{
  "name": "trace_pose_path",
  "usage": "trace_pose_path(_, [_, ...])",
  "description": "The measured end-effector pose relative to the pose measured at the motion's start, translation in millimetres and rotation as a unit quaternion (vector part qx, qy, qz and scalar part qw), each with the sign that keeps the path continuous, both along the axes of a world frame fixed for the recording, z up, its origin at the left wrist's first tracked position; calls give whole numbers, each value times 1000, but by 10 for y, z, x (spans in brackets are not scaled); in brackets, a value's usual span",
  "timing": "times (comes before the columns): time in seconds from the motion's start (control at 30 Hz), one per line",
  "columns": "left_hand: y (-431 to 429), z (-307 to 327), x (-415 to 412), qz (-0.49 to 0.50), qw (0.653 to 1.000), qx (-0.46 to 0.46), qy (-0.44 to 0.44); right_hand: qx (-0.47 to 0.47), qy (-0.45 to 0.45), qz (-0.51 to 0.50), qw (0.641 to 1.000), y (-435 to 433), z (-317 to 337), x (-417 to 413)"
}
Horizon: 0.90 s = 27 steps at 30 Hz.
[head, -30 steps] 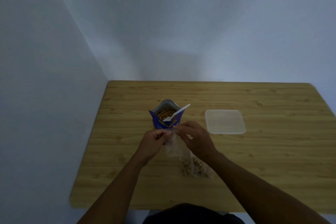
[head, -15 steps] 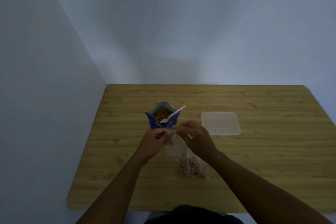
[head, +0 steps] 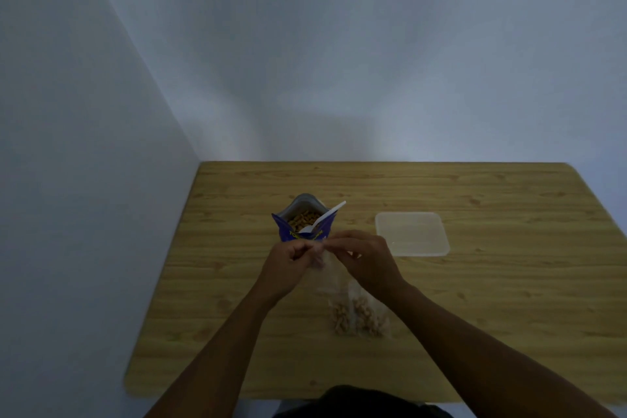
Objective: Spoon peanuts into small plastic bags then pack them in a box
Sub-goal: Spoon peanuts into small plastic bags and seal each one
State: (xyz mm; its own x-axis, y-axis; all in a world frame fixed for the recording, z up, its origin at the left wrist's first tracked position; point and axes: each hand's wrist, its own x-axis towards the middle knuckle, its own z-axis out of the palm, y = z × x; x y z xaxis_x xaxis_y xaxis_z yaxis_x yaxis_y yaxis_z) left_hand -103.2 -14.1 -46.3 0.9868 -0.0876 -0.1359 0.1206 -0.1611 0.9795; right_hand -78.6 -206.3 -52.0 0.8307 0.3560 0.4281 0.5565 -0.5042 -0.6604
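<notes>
Left hand (head: 288,261) and right hand (head: 366,258) pinch the mouth of the small bag (head: 334,280); its peanuts (head: 358,316) sit at five o'clock from the fingers.

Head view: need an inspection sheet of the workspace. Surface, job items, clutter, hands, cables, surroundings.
Surface: wooden table, set into a wall corner.
Job's things: blue pouch stands open with peanuts inside; white spoon sits in it, handle leaning right. small clear bag has peanuts in its lower end. clear plastic box lies flat to the right of the pouch.
Clutter: nothing seen.
Hands: left hand and right hand both pinch the bag's top.
Cables: nothing seen.
Surroundings: plain pale walls, dim light.
</notes>
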Motion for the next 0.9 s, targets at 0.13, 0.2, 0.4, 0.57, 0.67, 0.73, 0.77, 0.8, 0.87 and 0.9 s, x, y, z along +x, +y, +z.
trace_pose_path(0.13, [12, 85, -2, 12, 997, -50, 59, -25, 17, -13, 999, -26, 5, 95])
trace_pose_path(0.2, [9, 160, 36, 17, 992, -78, 96, -32, 4, -19, 999, -50, 23, 127])
trace_pose_path(0.4, [16, 269, 188, -4, 996, 13, 89, -59, -45, -2, 997, -74, 177, 190])
trace_pose_path(0.57, [45, 338, 259, -14, 996, 46, 73, -75, -39, 23, 996, -57, 288, 217])
trace_pose_path(0.67, [43, 416, 280, -27, 994, 94, 50, -113, -21, 71, 991, -72, 367, 195])
trace_pose_path(0.73, [48, 415, 305, -14, 992, 124, 31, -158, -8, 102, 982, -88, 401, 193])
trace_pose_path(0.77, [38, 413, 312, -9, 990, 140, 16, -175, -2, 113, 978, -98, 415, 202])
trace_pose_path(0.8, [28, 400, 320, -4, 988, 156, 0, -186, 5, 118, 975, -104, 429, 214])
trace_pose_path(0.87, [7, 346, 334, 4, 985, 168, -26, -186, 20, 116, 975, -109, 443, 235])
trace_pose_path(0.9, [-7, 333, 335, 9, 986, 162, -39, -181, 29, 110, 977, -106, 440, 239])
